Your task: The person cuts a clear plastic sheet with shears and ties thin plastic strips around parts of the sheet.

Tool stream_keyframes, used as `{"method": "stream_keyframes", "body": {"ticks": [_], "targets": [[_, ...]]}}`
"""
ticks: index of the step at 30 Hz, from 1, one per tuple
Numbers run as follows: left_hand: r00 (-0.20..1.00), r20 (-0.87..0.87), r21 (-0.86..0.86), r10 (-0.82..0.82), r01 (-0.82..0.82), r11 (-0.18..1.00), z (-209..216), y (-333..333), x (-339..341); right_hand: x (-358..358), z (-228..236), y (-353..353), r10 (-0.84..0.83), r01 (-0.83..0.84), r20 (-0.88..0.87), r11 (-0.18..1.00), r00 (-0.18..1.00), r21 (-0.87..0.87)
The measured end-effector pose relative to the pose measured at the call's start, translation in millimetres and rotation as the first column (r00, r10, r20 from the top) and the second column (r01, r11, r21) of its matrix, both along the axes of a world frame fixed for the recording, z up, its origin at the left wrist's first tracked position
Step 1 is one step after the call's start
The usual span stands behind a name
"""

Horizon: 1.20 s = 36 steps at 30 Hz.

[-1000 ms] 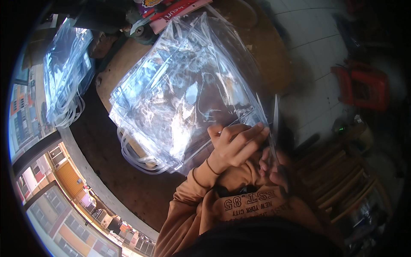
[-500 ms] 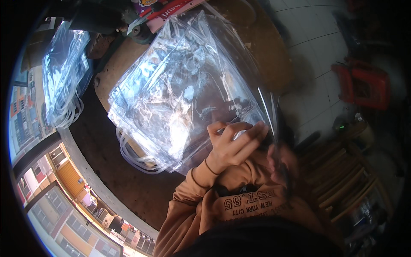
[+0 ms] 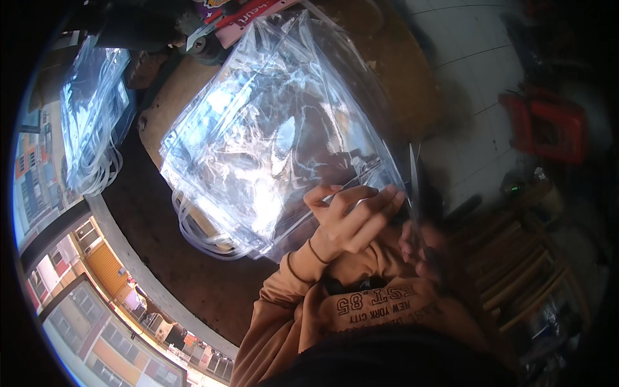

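The left hand [image 3: 353,219] has its curled fingertips touching the near right corner of the clear plastic bags [image 3: 258,148], though I cannot tell whether they pinch it, while the right hand [image 3: 420,248] is clasped around the scissors [image 3: 414,184] just beside that corner, blades upward. The bags lie stacked on the desk [image 3: 184,80], with a red stool [image 3: 548,129] well apart on the right.

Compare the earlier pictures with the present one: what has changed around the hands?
The right hand has shifted slightly to the right since the first picture. The scissors in it showed two blades spread apart; now only one stands out clearly. Nothing was visibly taken up or let go. The left hand's fingers stay at the edge of the clear plastic.
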<state>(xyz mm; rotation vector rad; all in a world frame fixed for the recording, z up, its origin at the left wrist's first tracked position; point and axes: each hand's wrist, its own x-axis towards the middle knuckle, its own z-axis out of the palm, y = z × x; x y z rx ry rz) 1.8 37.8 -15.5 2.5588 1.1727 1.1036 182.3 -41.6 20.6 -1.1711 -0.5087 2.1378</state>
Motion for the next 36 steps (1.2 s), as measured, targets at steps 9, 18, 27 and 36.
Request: {"method": "stream_keyframes", "body": {"ticks": [9,18,27,36], "targets": [[1.000,-0.021,-0.013,0.007,-0.007,1.000,0.9,-0.9,1.2,-6.4,-2.4,-1.3,-0.019,0.003,0.119,0.991,0.993,0.136],[0.999,-0.036,-0.007,0.000,0.000,1.000,-1.2,-1.8,2.3,-4.4,5.6,3.9,-0.013,-0.093,0.429,0.970,0.903,0.226],[0.999,-0.031,-0.007,0.021,-0.021,1.000,-1.3,-2.9,1.9,1.5,9.4,7.9,0.002,-0.036,0.332,0.995,0.943,0.096],[0.999,-0.025,0.043,0.029,-0.028,0.999,-4.8,-1.4,2.1,0.2,13.3,6.3,-0.018,-0.165,0.571,0.950,0.821,0.267]]}}
